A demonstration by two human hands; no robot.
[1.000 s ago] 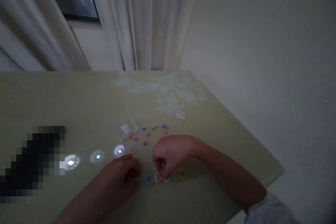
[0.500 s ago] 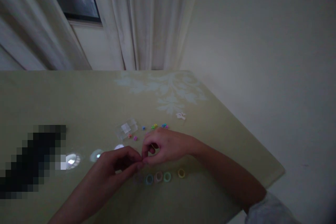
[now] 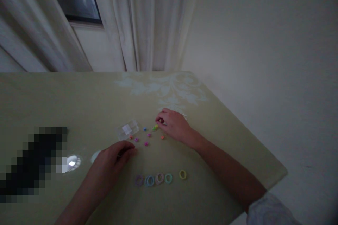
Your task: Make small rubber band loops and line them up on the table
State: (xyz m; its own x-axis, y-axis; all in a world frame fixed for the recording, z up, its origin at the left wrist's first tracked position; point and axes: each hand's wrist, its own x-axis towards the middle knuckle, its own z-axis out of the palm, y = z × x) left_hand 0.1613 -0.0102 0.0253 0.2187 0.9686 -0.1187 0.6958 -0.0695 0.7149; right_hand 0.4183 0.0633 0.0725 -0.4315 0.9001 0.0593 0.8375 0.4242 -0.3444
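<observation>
My left hand [image 3: 116, 156] rests low over the table, thumb and fingertips pinched together. What is between them, if anything, is too small to make out. Farther out, my right hand [image 3: 173, 123] has its fingers closed just beside a yellow piece [image 3: 156, 126] and a green piece [image 3: 154, 129], like tiny hair clips; whatever it grips is hidden. Between the hands lie more of these small pieces: a blue one [image 3: 144, 129], a magenta one [image 3: 146, 143] and an orange one [image 3: 162, 137]. Nearer me is a row of small hair ties, among them purple [image 3: 135, 180], green [image 3: 171, 178] and yellow [image 3: 186, 174].
A clear plastic box [image 3: 133, 125] with a white label lies beyond my left hand. Partly behind my right hand is a small white item [image 3: 185, 115]. At the left is a dark pixelated shape [image 3: 31, 165]. The table's right edge slants along a wall.
My hands were together at the fingertips and have parted. The right moved away from me to the coloured pieces; the left drew back slightly left, uncovering the purple hair tie.
</observation>
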